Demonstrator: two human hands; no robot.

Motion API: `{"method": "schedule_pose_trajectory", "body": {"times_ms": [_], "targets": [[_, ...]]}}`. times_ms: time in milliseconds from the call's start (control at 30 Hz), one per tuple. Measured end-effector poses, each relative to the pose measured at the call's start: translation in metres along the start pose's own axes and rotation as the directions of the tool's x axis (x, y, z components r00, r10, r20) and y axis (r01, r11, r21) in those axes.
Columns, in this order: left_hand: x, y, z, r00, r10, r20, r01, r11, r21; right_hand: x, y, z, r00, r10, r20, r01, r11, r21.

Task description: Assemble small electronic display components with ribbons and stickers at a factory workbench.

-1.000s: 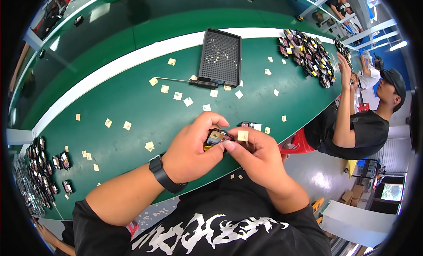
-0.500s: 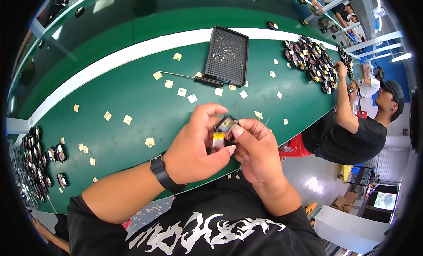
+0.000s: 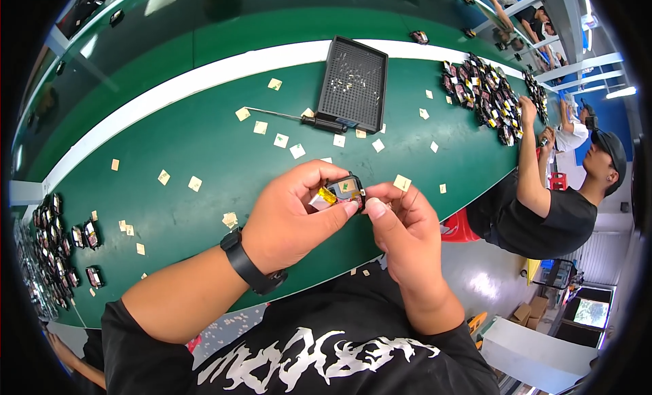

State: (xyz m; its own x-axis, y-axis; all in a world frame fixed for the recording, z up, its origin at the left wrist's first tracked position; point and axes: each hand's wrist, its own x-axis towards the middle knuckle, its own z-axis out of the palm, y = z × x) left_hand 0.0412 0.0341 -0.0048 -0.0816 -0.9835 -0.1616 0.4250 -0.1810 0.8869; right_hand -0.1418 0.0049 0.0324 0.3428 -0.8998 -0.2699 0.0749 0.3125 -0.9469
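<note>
At the centre of my head view, device: a small black-framed device held up above the bench, its yellow-and-white piece jutting toward 9 o'clock.
Left hand: I see the left hand curled around the device, thumb along its near side.
Right hand: the right hand stands just beside it at 4 o'clock, thumb and finger nearly together; I cannot tell whether they grip anything. One pale square shows at its forefinger, stuck there or behind, I can't say.
Bench edges: the green bench ends in a white strip from 9 round to 1; its near edge passes under both forearms.
Room to move: I have the broadest green stretch from 9 to 11, scattered with pale squares.
Black tray: at 12, the gridded tray holds tiny pale bits; a screwdriver lies along its near side, tip toward 10.
Piles: black-framed units heap at 2 and 9.
Co-worker: at 3, a person reaches toward the 2 o'clock heap.
</note>
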Motion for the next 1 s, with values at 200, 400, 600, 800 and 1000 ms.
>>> {"method": "schedule_pose_trajectory", "body": {"times_ms": [200, 400, 600, 800, 1000], "targets": [[-0.001, 0.002, -0.004, 0.999, 0.033, 0.040, -0.042, 0.964, 0.263, 0.007, 0.015, -0.006, 0.963, -0.267, 0.015, 0.241, 0.841, -0.485], [0.000, -0.007, -0.001, 0.971, 0.215, 0.102, -0.238, 0.898, 0.371, 0.005, 0.027, 0.005, 0.886, -0.464, -0.004, 0.400, 0.768, -0.500], [-0.003, -0.004, 0.002, 0.991, 0.130, 0.017, -0.127, 0.919, 0.374, 0.003, 0.008, -0.007, 0.960, -0.229, 0.161, 0.277, 0.693, -0.665], [-0.006, 0.000, 0.002, 0.999, 0.036, 0.039, -0.046, 0.958, 0.282, 0.002, -0.019, -0.017, 0.937, -0.288, 0.199, 0.341, 0.623, -0.704], [-0.005, 0.004, 0.002, 0.995, 0.025, 0.097, -0.059, 0.930, 0.363, 0.000, -0.030, -0.020, 0.892, -0.327, 0.311, 0.443, 0.505, -0.741]]}}
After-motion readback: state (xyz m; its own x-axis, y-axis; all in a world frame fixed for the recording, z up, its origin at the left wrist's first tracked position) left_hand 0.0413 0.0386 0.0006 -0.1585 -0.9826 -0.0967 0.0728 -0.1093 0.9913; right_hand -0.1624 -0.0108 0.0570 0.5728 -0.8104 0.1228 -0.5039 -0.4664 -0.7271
